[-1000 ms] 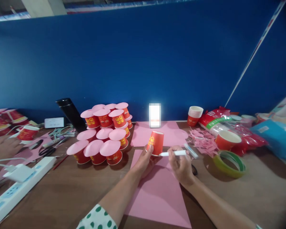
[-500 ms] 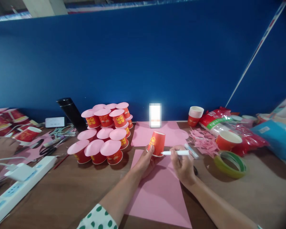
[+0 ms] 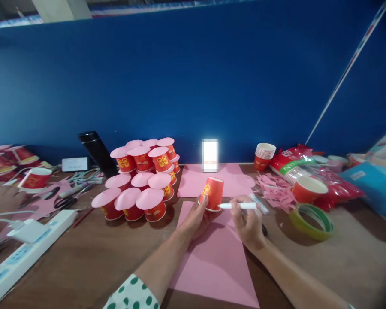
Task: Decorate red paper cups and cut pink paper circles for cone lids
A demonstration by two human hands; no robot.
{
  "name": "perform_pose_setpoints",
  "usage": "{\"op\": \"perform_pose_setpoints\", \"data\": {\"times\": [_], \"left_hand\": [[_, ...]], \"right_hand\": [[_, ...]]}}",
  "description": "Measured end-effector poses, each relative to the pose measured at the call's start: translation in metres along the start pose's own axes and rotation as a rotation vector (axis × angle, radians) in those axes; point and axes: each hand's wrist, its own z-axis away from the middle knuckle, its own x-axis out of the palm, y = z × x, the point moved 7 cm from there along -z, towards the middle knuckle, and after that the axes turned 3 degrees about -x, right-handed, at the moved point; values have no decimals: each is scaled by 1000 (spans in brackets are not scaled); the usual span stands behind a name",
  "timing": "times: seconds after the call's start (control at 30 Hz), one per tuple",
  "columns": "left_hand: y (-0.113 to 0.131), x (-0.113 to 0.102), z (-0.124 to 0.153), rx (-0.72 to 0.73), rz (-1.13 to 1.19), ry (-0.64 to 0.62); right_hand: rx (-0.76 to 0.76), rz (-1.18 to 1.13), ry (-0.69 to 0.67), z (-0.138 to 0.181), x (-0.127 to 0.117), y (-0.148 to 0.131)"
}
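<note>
Over the pink paper (image 3: 215, 264) in the middle of the table (image 3: 106, 257), the left hand (image 3: 197, 219) holds a red cup (image 3: 215, 193) with gold marks on it. The cup is upside down, with its wide white rim low, and it leans a bit. The thumb presses on the near side, and the other fingers go behind, where they are partly hidden. The right hand (image 3: 248, 223) pinches a white pen (image 3: 244, 206) that lies nearly flat. Its tip is right by the low rim and seems to touch it, but that is too small to be sure.

The cup looks like thin paper, so it should be very light. Its side would likely bend if squeezed hard. It looks smooth, so it could slip around in a loose hold. A good place to hold it is low, close to the rim, where it should be stiffer, with gentle fingers. The pen looks light but hard, and good to pinch near its middle.

Since one second ago, the red cup and the white pen are a tiny bit farther right, and both hands keep the same hold. At the far left, another person's hand (image 3: 3, 196) is by another cup (image 3: 35, 181), which stands straighter than half a second ago.
</note>
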Motion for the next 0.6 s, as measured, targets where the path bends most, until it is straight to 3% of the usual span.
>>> {"op": "perform_pose_setpoints", "data": {"times": [0.6], "left_hand": [[1, 0, 1, 4, 24, 61]], "right_hand": [[-34, -38, -51, 3, 8, -6]]}}
